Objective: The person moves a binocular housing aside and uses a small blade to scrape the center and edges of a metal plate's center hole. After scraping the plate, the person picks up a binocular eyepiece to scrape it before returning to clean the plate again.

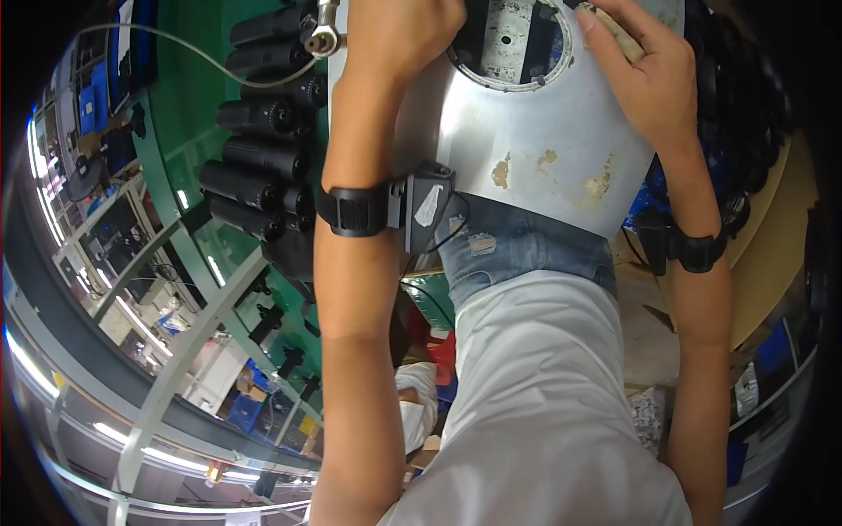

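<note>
My left hand (408, 33) reaches the top edge of the head view, beside the left rim of a round ring (526, 87) in a metal plate (561, 140). Its fingers curl out of sight, so I cannot see what they hold. To the right of the ring, my right hand (660, 83) is closed around a worn beige handle-like piece (621, 37) with a dark end. Inside the ring lie a scuffed pale strip (506, 44) and dark parts. Brownish worn patches mark the plate's near part, above my lap.
Several black cylindrical parts (261, 156) lie in rows on the green table (197, 79) at left. A metal fitting (323, 40) with a thin cable (189, 50) hangs near my left forearm. More black parts (754, 105) and a cardboard box (763, 254) stand at right.
</note>
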A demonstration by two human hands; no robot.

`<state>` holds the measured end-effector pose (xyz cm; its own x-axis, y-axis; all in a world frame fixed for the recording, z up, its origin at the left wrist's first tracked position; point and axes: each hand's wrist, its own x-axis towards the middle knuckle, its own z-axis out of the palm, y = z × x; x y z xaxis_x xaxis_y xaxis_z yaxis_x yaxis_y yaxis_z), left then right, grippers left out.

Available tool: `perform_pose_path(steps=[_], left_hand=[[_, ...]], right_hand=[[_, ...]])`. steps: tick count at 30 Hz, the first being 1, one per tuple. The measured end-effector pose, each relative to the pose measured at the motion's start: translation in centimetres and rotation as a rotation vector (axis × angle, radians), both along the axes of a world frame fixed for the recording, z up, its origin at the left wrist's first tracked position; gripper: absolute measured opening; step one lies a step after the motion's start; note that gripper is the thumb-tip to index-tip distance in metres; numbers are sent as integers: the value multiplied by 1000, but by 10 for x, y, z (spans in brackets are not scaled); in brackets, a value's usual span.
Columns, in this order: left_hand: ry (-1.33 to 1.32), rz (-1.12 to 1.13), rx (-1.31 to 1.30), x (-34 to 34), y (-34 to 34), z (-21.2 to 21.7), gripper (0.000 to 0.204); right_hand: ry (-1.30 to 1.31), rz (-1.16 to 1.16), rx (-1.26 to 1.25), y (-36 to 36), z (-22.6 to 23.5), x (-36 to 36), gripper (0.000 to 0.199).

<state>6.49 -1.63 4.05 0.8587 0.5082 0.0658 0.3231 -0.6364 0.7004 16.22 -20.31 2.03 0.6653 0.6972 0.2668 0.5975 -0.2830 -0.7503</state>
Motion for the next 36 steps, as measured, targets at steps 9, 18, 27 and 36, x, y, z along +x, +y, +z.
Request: perform_pose_path(steps=[9, 18, 27, 36], left_hand=[[-535, -38, 378, 43, -21, 26, 13], [-261, 656, -62, -140, -77, 2, 26], [24, 963, -66, -283, -105, -59, 50], [-55, 611, 201, -142, -45, -27, 41]], right_hand=[[-29, 22, 25, -13, -19, 16, 25], [117, 366, -59, -3, 34, 61, 20], [-433, 702, -170, 30, 54, 66, 15], [-621, 867, -442, 64, 67, 48, 17]])
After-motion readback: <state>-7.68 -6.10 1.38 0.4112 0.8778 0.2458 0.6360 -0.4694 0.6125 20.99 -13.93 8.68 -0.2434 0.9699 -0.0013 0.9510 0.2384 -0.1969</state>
